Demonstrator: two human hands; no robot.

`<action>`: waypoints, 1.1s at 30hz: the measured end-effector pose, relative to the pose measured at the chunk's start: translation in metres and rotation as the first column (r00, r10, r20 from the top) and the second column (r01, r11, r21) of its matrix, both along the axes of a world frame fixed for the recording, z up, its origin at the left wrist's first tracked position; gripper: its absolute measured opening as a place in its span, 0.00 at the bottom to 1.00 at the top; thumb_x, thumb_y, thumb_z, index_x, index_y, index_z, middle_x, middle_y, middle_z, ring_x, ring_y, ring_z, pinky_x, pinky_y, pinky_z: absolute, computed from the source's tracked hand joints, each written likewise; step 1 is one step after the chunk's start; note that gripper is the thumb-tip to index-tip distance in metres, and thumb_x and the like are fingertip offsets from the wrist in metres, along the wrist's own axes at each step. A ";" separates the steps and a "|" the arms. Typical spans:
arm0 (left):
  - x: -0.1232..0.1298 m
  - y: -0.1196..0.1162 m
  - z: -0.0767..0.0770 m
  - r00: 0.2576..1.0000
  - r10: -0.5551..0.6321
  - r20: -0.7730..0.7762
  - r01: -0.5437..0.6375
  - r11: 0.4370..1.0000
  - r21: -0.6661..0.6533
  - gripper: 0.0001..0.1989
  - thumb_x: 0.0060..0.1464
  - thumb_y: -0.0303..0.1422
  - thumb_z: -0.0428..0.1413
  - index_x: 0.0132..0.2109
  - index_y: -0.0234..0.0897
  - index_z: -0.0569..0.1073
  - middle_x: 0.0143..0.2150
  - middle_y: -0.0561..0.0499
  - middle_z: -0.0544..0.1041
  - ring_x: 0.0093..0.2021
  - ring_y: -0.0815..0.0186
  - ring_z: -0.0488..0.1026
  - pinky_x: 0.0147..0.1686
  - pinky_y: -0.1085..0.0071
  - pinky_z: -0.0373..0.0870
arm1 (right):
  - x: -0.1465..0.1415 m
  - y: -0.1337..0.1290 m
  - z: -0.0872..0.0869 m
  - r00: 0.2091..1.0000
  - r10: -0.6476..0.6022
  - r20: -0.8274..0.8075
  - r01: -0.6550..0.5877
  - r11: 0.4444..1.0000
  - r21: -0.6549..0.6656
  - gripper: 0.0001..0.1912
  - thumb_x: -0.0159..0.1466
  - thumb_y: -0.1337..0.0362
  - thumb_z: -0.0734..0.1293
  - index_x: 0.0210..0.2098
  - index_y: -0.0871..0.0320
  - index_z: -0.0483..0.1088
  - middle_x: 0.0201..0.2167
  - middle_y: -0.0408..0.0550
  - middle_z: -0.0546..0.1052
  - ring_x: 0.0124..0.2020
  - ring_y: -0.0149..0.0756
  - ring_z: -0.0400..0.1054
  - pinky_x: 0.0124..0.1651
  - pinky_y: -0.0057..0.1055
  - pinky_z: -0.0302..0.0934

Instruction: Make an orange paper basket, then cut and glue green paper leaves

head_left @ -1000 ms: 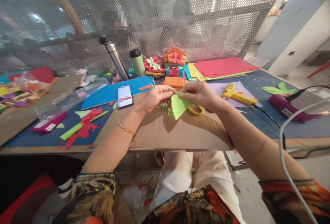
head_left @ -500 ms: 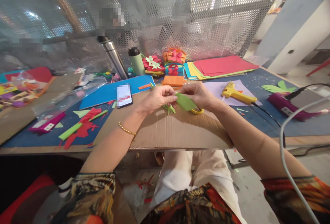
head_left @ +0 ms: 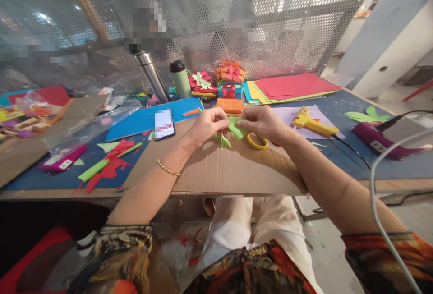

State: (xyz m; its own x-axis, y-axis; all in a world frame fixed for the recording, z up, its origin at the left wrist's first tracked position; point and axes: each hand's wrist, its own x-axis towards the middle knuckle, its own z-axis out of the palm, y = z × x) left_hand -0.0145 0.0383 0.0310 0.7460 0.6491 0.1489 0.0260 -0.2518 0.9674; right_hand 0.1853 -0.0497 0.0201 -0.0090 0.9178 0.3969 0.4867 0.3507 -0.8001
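Between my two hands is a piece of light green paper (head_left: 237, 129). My left hand (head_left: 212, 122) pinches its left side with thumb and fingers, and my right hand (head_left: 260, 124) grips its right side. Just below lie several thin green paper scraps (head_left: 222, 141) on the cardboard sheet (head_left: 216, 172). A yellow scissors handle (head_left: 257, 142) shows under my right hand; the rest of the scissors is hidden. Behind my hands sits an orange paper box (head_left: 230, 105).
To the right are a yellow glue gun (head_left: 314, 122) on lilac paper and a purple power strip (head_left: 379, 140). A phone (head_left: 164, 125), steel flask (head_left: 152, 75) and green bottle (head_left: 180, 80) stand or lie to the left. Red paper sheets (head_left: 297, 86) lie at the back.
The green paper has turned and now looks curled, held between both hands. More of the yellow scissors handle shows. The view has shifted slightly.
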 end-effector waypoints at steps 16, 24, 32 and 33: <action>-0.001 0.004 0.002 0.998 -0.043 -0.036 0.042 0.999 -0.009 0.13 0.61 0.33 0.67 0.30 0.31 0.81 0.28 0.45 0.84 0.25 0.69 0.80 0.28 0.75 0.74 | 0.006 -0.002 0.002 0.998 -0.062 0.032 0.062 0.998 0.005 0.28 0.65 0.38 0.74 0.24 0.56 0.72 0.20 0.45 0.74 0.23 0.34 0.71 0.29 0.32 0.59; 0.003 -0.002 -0.002 0.999 -0.049 0.010 0.050 0.989 -0.136 0.16 0.54 0.39 0.74 0.36 0.29 0.82 0.32 0.43 0.86 0.28 0.65 0.83 0.29 0.73 0.77 | 0.004 -0.001 -0.003 0.989 -0.126 0.080 0.120 0.990 0.072 0.31 0.70 0.36 0.67 0.25 0.55 0.71 0.21 0.47 0.75 0.24 0.36 0.71 0.30 0.32 0.61; 0.006 -0.002 -0.004 0.998 0.016 0.068 -0.003 0.984 -0.176 0.14 0.55 0.36 0.73 0.34 0.29 0.80 0.29 0.44 0.85 0.27 0.65 0.83 0.29 0.74 0.76 | 0.005 0.010 -0.020 0.888 -0.238 0.393 0.073 0.917 0.392 0.32 0.80 0.45 0.52 0.60 0.61 0.76 0.47 0.62 0.83 0.46 0.47 0.77 0.51 0.40 0.67; 0.006 -0.003 -0.004 0.998 0.016 0.068 -0.003 0.984 -0.181 0.14 0.56 0.36 0.73 0.34 0.29 0.80 0.29 0.43 0.85 0.27 0.65 0.83 0.29 0.74 0.77 | 0.005 0.012 -0.024 0.875 -0.225 0.428 0.044 0.918 0.394 0.32 0.80 0.47 0.51 0.60 0.61 0.76 0.45 0.61 0.82 0.45 0.46 0.76 0.50 0.40 0.67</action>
State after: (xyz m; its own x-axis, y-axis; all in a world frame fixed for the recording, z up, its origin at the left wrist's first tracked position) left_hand -0.0083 0.0358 0.0272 0.7316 0.6770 0.0800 -0.0412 -0.0732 0.9965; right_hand 0.1907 -0.0376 -0.0036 -0.1589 0.7153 0.6805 0.8265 0.4734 -0.3046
